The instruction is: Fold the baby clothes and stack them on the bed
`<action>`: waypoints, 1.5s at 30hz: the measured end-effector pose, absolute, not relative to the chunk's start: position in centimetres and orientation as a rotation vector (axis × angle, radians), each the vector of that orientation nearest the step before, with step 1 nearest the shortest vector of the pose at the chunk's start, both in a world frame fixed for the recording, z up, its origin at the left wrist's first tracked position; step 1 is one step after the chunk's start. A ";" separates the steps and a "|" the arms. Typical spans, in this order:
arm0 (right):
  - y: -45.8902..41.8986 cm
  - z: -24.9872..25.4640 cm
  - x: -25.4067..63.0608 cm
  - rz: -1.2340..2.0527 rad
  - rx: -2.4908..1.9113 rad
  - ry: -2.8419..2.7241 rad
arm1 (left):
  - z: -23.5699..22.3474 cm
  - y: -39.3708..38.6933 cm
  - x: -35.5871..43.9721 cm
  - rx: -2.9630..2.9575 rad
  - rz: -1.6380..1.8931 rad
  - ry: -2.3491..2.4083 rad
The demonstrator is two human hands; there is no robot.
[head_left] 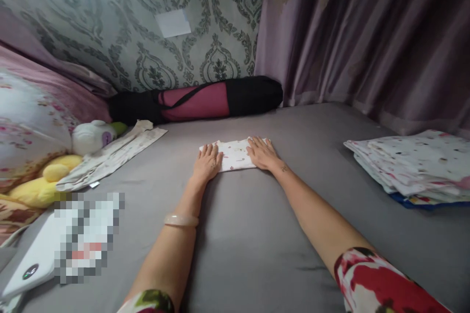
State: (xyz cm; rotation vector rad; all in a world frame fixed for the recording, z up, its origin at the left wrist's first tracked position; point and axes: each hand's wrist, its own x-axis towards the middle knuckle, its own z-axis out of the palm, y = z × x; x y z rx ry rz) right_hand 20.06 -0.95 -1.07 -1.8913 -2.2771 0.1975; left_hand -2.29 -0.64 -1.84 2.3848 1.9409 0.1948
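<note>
A small white cloth (237, 155) with a scattered print lies folded into a flat rectangle on the grey sheet (242, 234). My left hand (208, 160) rests palm down on its left end, fingers stretched forward. On the right end my right hand (262, 153) lies flat as well, its fingers extended. Both palms cover the cloth's ends, so its outer edges are partly hidden. Neither hand grips the fabric. A pale bangle (181, 220) sits on my left forearm.
To the right is a stack of folded printed cloths (414, 161). A black and maroon long bag (198, 101) lies along the wall. On the left are a cream patterned garment (117, 156), plush toys (90, 136), a white device (44, 249) and a blurred-out item (93, 234).
</note>
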 end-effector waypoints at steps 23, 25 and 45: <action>0.8 -2.2 22.0 0.139 -1.912 -2.130 | -0.7 0.1 -2.9 2.371 0.012 1.896; 0.6 -2.0 22.1 0.107 -1.907 -2.096 | -0.5 0.6 -3.5 2.447 0.020 1.867; 2.0 -2.2 23.7 0.274 -1.923 -1.778 | 1.8 10.7 -6.2 2.091 -0.141 1.589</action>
